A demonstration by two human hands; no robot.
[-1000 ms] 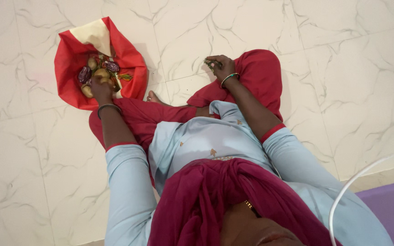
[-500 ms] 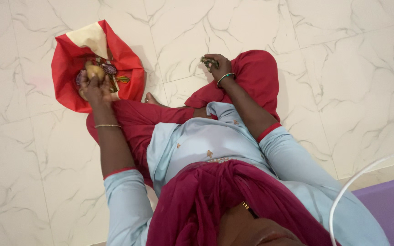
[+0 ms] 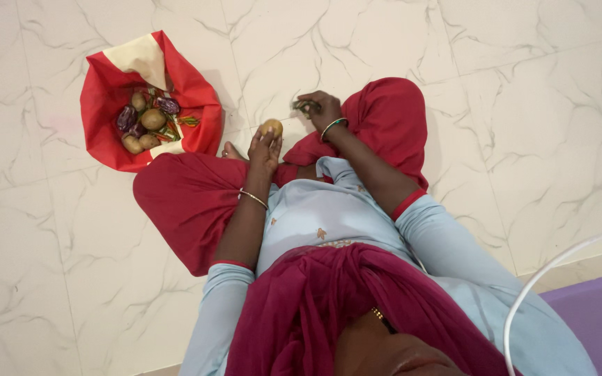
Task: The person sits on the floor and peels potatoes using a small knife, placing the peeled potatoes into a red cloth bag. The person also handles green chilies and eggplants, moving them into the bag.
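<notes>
Glossy white marble-look floor tiles [image 3: 524,104], grey veining, thin grout lines; purple mat [image 3: 600,310] at lower right

The person sits cross-legged, both arms stretched forward over the knees. The left hand [image 3: 265,147] is raised in front of the body, palm turned toward the right hand, its fingers [image 3: 273,136] curled up around a small round potato [image 3: 270,127] held at the tips. A thin bangle rings the left wrist, and the forearm slopes back to a bent elbow. The right hand [image 3: 322,110] lies just beyond the left hand, knuckles up, fingers closed on a small dark tool; what it is cannot be told. A green bangle circles the right wrist.
</notes>
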